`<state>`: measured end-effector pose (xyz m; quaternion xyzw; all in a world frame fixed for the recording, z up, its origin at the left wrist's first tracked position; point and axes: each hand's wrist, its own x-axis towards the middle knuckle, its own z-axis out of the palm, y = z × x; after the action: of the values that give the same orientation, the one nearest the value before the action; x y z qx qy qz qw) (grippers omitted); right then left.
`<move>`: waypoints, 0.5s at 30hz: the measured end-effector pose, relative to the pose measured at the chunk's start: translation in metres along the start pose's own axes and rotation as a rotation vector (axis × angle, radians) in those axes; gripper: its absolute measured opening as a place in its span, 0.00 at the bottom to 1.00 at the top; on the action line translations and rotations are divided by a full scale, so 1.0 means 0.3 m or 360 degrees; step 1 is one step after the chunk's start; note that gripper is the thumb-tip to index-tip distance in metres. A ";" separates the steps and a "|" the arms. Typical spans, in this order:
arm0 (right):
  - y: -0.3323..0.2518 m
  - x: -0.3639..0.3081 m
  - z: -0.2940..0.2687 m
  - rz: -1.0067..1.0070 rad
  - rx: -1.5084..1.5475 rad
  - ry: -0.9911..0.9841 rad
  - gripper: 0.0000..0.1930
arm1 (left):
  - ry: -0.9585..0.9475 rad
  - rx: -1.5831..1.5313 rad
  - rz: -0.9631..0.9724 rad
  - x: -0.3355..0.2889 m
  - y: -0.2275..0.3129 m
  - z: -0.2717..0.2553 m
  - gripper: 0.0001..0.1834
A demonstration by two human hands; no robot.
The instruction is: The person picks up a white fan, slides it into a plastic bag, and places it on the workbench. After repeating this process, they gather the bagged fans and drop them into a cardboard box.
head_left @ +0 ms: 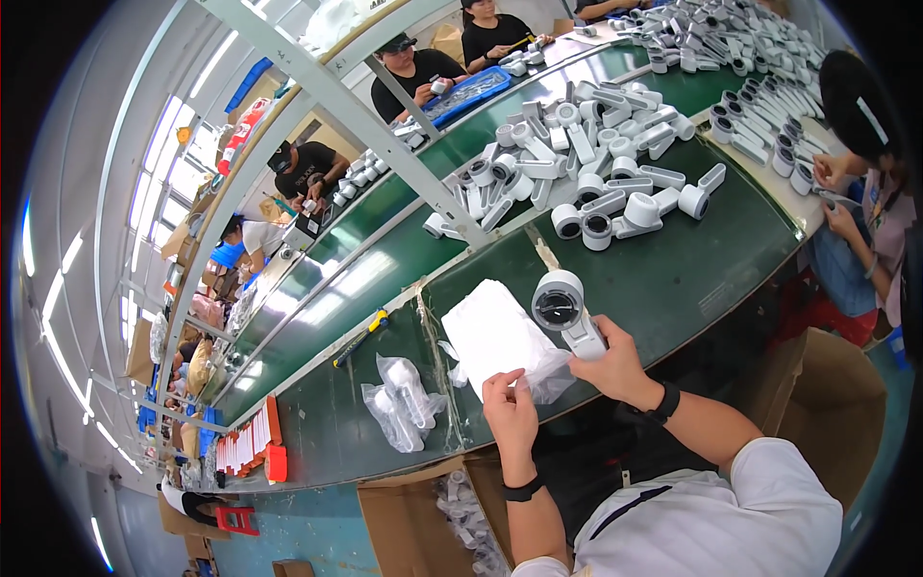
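Note:
In my right hand [615, 363] is a pale grey handheld device [560, 303] with a round, dark-centred head, gripped by its handle with the head up. My left hand [510, 409] pinches the near edge of a clear plastic bag [552, 373], on a stack of white, thin bags [492, 332] on the green bench. The device's head hangs beside the stack's right edge. Left of the stack lie bagged devices [409, 392] in clear plastic.
A big heap of similar devices [596, 144] covers the bench ahead. A yellow-and-black tool [361, 337] and orange-and-white boxes [255, 442] lie left. An open carton [409, 524] holding bagged pieces stands below; another carton [827, 404] is right. A co-worker's hands [835, 192] handle devices at right.

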<state>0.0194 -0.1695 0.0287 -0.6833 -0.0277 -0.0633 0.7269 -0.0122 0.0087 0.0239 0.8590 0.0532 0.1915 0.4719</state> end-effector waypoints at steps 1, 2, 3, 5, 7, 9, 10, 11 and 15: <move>-0.001 -0.006 -0.009 -0.0001 -0.0023 0.0005 0.21 | -0.0005 -0.0003 0.0000 0.004 0.008 0.007 0.10; -0.005 -0.013 -0.019 -0.0001 -0.0044 0.0007 0.22 | -0.0005 -0.0311 -0.0211 0.007 0.020 0.011 0.10; -0.007 -0.019 -0.033 0.0002 -0.0047 0.0012 0.22 | -0.0008 -0.0620 -0.0422 0.010 0.030 0.017 0.09; -0.015 -0.034 -0.070 -0.0031 -0.0166 0.0002 0.22 | 0.0054 -0.0828 -0.0443 0.010 0.045 0.040 0.09; -0.063 -0.068 -0.133 -0.0044 -0.0158 -0.0123 0.23 | 0.0132 -0.1031 -0.0464 0.008 0.045 0.046 0.09; -0.111 -0.107 -0.218 -0.0056 -0.0151 -0.0249 0.24 | -0.0014 -0.0819 -0.0488 -0.006 0.049 0.046 0.08; -0.129 -0.120 -0.261 -0.0076 -0.0143 -0.0506 0.25 | -0.0008 -0.0817 -0.0493 -0.007 0.056 0.044 0.08; -0.145 -0.127 -0.287 -0.0097 -0.0134 -0.0761 0.27 | -0.0022 -0.0713 -0.0503 -0.006 0.065 0.047 0.08; -0.191 -0.117 -0.311 0.0552 -0.0119 -0.1132 0.38 | -0.0056 -0.0496 -0.0241 -0.002 0.078 0.089 0.09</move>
<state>-0.0272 -0.2639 0.0750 -0.6830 -0.1595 0.3000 0.6466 -0.0047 -0.0252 0.0304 0.7721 0.0791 0.1464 0.6133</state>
